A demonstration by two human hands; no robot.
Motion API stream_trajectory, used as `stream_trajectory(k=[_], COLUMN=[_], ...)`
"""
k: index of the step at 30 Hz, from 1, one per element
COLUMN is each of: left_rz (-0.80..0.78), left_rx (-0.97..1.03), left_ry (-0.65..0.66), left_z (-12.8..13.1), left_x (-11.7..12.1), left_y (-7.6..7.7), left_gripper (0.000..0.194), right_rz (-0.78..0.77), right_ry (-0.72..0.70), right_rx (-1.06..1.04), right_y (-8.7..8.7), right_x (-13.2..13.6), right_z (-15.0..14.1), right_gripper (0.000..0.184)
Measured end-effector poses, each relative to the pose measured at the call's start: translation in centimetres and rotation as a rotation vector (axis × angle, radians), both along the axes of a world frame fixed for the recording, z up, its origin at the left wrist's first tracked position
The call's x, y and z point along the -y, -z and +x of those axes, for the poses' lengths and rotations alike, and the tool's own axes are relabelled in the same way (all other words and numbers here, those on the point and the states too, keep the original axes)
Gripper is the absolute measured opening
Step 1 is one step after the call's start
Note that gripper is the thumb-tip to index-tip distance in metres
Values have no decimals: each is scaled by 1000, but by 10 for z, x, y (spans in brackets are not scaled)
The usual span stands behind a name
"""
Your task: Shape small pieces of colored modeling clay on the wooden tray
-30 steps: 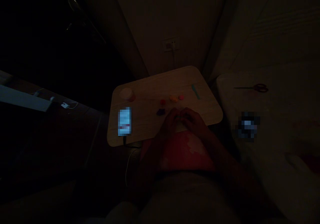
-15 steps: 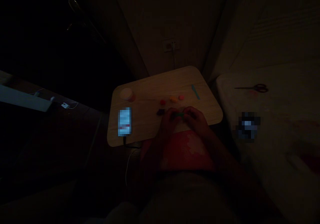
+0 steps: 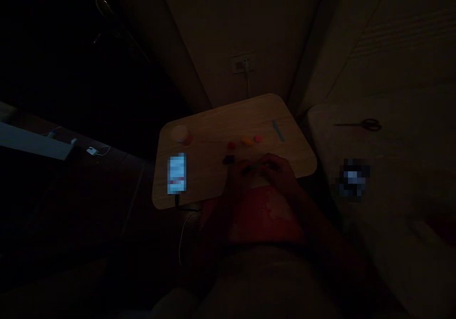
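In dim light, my left hand and my right hand meet over the near edge of a small wooden table. Between their fingers is a green lump, perhaps modelling clay, and both hands are closed on it. Just beyond the hands lie a red ball, an orange lump and a pink lump. A dark piece rests beside my left hand. Farther right is a flat blue-green stick.
A lidded tub stands at the table's left, behind a lit phone with a cable. Scissors and a blurred-out object lie on the pale surface to the right. A wall socket holds a plug.
The fingers of my left hand have shifted slightly over the green lump, which now shows less and sits a little lower. The objects on the table stay put.
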State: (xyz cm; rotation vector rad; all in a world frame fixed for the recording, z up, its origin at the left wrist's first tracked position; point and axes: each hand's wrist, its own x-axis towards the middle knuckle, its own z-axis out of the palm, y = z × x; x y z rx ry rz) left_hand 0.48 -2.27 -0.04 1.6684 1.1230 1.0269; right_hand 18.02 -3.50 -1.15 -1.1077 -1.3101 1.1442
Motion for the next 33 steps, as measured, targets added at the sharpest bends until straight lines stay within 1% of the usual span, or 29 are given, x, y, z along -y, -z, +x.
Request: stream_trajectory(k=[3,7,10,13,15,17,23,28,33], left_rz=[-20,-50,-25,49,100,117,68,27,113], left_rx=[11,38,52,37,16,-3,1,28,-12], left_ry=[-9,26,59,86,98,99,86,78,107], left_z=[-1,-2,-2,-2,-2,-1,-2,-2,-3], left_x=[0,0,1,1,1,1,2,1,-2], left_y=[1,0,-3,-6,-6,-6,-2,-1,-2], left_gripper=[36,42,41,41,42,40,30,26,23], right_rz=[26,53,-10,-106,-129,-115,-48,13,13], right_ry=[9,17,7,-17,-23,-26,-44,-43,-70], right_rx=[-8,-12,-69,-135,-152,-142,-106,-53,-29], right_y=[-1,-3,-3,-2,-2,-3,-5,-6,-6], right_x=[1,2,2,3,3,3,2,1,1], right_z=[1,0,0,0,0,1,2,3,3], right_gripper=[12,13,17,24,26,27,25,25,21])
